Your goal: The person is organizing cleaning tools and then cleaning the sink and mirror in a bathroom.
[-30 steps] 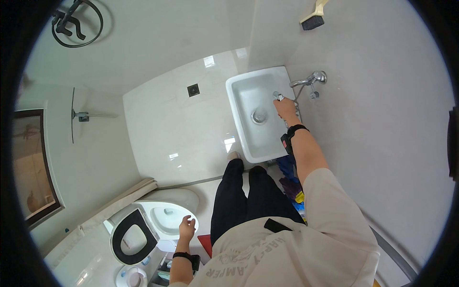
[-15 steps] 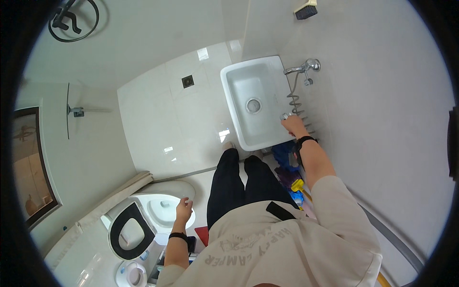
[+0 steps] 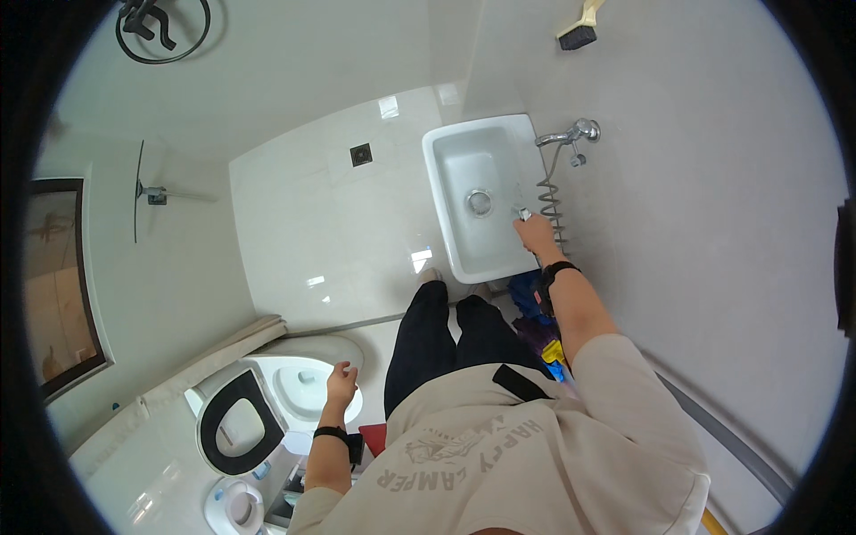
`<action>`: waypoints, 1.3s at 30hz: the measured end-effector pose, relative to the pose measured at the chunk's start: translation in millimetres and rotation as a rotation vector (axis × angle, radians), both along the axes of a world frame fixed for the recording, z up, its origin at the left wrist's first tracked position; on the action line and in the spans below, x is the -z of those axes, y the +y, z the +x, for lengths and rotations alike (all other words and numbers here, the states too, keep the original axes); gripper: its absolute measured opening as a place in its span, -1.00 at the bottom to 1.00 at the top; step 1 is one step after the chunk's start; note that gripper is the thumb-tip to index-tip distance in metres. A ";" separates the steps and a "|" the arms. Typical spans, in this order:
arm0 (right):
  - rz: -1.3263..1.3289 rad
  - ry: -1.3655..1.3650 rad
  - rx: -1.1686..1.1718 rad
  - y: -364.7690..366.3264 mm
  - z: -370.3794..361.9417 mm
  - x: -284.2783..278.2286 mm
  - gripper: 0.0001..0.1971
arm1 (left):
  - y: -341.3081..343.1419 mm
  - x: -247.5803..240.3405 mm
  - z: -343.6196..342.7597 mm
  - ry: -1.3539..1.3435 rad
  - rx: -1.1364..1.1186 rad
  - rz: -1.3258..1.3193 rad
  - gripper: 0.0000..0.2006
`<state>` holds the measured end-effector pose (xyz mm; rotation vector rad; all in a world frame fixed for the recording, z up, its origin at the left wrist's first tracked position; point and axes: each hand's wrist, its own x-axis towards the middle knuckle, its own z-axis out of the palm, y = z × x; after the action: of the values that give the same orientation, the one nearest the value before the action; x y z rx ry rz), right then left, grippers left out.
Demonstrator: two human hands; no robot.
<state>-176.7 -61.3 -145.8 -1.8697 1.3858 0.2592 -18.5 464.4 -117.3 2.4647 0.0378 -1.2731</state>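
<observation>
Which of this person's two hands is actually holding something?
The right hand, closed around a small silver nozzle at the white sink. The left hand, appearing in front of the toilet, is loosely curled and shows nothing in its grasp.

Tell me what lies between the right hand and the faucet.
In the head view, the coiled hose lies between the right hand and the faucet, beside the sink.

Grey upside-down txt (image 3: 455,465) on beige tee (image 3: 588,464)

Glossy sink (image 3: 486,165), shiny metal faucet (image 3: 585,130)
</observation>
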 end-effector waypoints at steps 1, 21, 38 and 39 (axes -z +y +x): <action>-0.062 -0.040 0.094 -3.4 3.8 -1.9 -0.69 | 0.2 -2.0 -0.3 0.000 0.008 0.014 -0.60; -0.093 -0.116 0.047 -15.7 19.4 -20.5 -0.70 | 1.6 -1.1 -11.4 -0.014 -0.010 -0.018 -0.60; 0.170 -0.089 0.062 -24.8 24.9 -44.5 -0.72 | 11.1 -3.4 -19.5 -0.051 -0.030 -0.034 -0.58; 0.168 -0.093 0.058 -22.1 27.0 -49.8 -0.72 | 12.4 -3.3 -19.5 -0.056 -0.034 -0.036 -0.58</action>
<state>-149.7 -83.3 -96.0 -1.6806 1.3113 0.2492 -38.1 476.8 -114.0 2.4568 0.0414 -1.1803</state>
